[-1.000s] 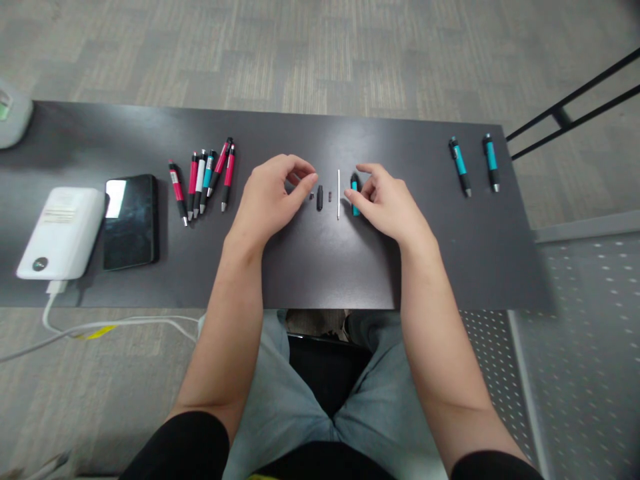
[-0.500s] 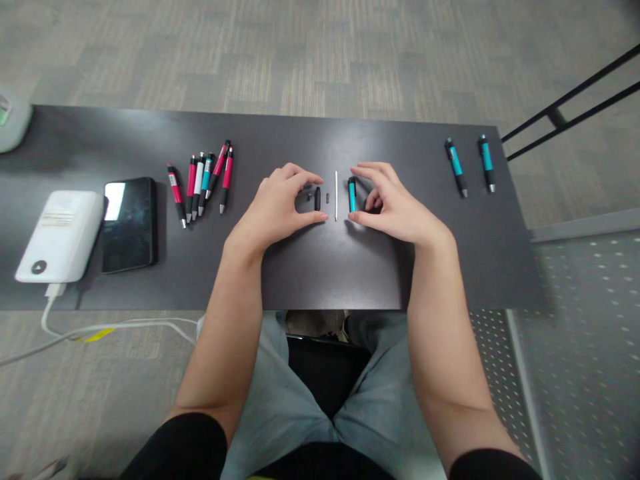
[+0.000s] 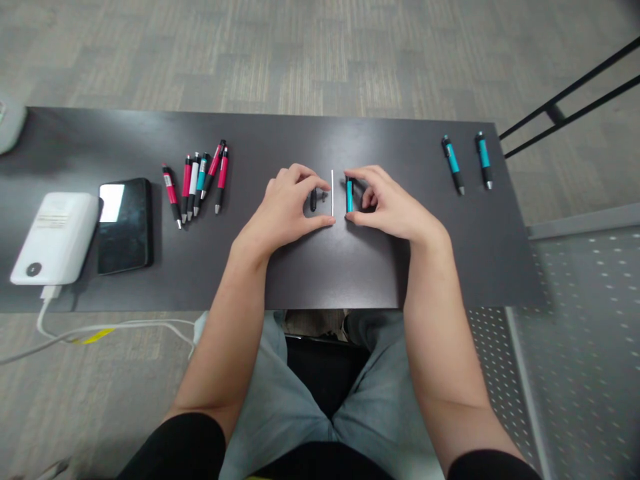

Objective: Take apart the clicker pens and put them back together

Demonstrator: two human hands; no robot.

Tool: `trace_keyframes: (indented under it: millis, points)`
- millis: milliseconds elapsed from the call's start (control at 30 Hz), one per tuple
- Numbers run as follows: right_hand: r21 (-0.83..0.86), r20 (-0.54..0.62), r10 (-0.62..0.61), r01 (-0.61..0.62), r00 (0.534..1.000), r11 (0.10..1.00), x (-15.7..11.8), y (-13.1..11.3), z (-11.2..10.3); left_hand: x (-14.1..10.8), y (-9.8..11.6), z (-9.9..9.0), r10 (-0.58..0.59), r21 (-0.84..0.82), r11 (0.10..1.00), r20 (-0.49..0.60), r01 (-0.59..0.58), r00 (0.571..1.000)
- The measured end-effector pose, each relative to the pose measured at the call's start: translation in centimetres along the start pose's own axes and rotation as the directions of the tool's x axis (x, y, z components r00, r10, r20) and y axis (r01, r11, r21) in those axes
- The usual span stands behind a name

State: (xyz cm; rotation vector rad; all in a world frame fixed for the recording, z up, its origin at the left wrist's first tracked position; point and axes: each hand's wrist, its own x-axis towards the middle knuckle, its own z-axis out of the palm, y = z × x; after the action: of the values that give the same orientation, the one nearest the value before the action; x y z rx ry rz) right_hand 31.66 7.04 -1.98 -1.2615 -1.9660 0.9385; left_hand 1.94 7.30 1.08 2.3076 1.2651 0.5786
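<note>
My left hand [image 3: 290, 203] is open, thumb and forefinger apart. Its thumb tip is by the lower end of a thin, pale pen refill [image 3: 333, 193] lying upright in view; I cannot tell if they touch. Between these fingers a black pen grip [image 3: 313, 199] and a tiny dark part [image 3: 323, 197], possibly a spring, lie on the table. My right hand [image 3: 383, 200] spans a teal pen barrel [image 3: 349, 195] with a black end, thumb at its near end and forefinger at its far end. Its other fingers are curled in.
Several red, white and teal pens [image 3: 194, 183] lie in a group on the left of the dark table [image 3: 330, 273]. Further left are a black phone-like device [image 3: 125, 227] and a white power bank [image 3: 56, 237] with a cable. Two teal pens [image 3: 453, 165] lie far right.
My left hand has shifted right, from around the small parts to the refill. My right hand stays at the barrel. The whole view has slid slightly.
</note>
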Motion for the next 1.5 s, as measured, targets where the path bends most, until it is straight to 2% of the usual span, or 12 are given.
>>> trace_keyframes:
  millis: [133, 267, 367, 467, 600, 667, 767, 867, 1033, 1167, 1300, 1500]
  points:
    - [0.032, -0.063, 0.009, -0.007, 0.998, 0.999, 0.2, 0.1, 0.1, 0.2, 0.5, 0.7, 0.000, -0.026, 1.000, -0.047, -0.001, 0.999]
    - [0.134, -0.175, 0.111, -0.088, 0.978, 0.987, 0.7, 0.3, 0.1, 0.2, 1.1, 1.4, -0.020, 0.028, 0.999, -0.083, 0.022, 0.996]
    - [0.208, -0.242, 0.186, -0.137, 0.952, 0.969, 1.1, 0.3, 0.2, 0.2, 1.8, 1.5, -0.031, 0.091, 0.995, -0.072, 0.038, 0.997]
    - [0.219, -0.337, 0.186, -0.116, 0.923, 0.969, 1.3, -0.1, 0.3, 0.2, 2.5, 1.2, -0.032, 0.108, 0.993, -0.030, 0.035, 0.999]
    - [0.292, -0.479, 0.216, -0.078, 0.851, 0.953, 1.3, -1.8, 0.3, 0.2, 2.8, 0.8, -0.011, 0.112, 0.994, 0.026, 0.009, 1.000]
    - [0.412, -0.496, 0.290, -0.072, 0.818, 0.908, 1.3, -2.9, 0.4, 0.2, 2.9, 0.7, 0.003, 0.116, 0.993, 0.051, -0.008, 0.999]
    - [0.628, -0.488, 0.397, -0.002, 0.777, 0.778, 1.5, -4.7, 0.5, 0.3, 2.9, 0.6, 0.018, 0.114, 0.993, 0.078, -0.027, 0.997]
    - [0.714, -0.470, 0.468, 0.011, 0.749, 0.700, 1.7, -5.7, 0.6, 0.3, 2.8, 0.5, 0.025, 0.103, 0.994, 0.087, -0.034, 0.996]
    - [0.597, -0.558, 0.422, -0.007, 0.715, 0.802, 2.0, -3.6, -0.1, 0.4, 1.8, -0.3, 0.005, 0.023, 1.000, 0.020, -0.006, 1.000]
    - [0.359, -0.581, 0.273, -0.060, 0.767, 0.931, 2.2, -1.2, -0.5, 0.5, 0.5, -1.0, -0.062, -0.097, 0.994, -0.106, 0.052, 0.992]
    - [0.347, -0.546, 0.187, 0.018, 0.817, 0.938, 1.9, -1.1, -0.3, 0.5, -0.2, -1.5, -0.162, -0.228, 0.968, -0.251, 0.105, 0.954]
    - [0.159, -0.535, 0.128, -0.049, 0.835, 0.986, 1.2, -1.7, -0.7, 0.5, -0.6, -1.7, -0.159, -0.268, 0.961, -0.338, 0.067, 0.927]
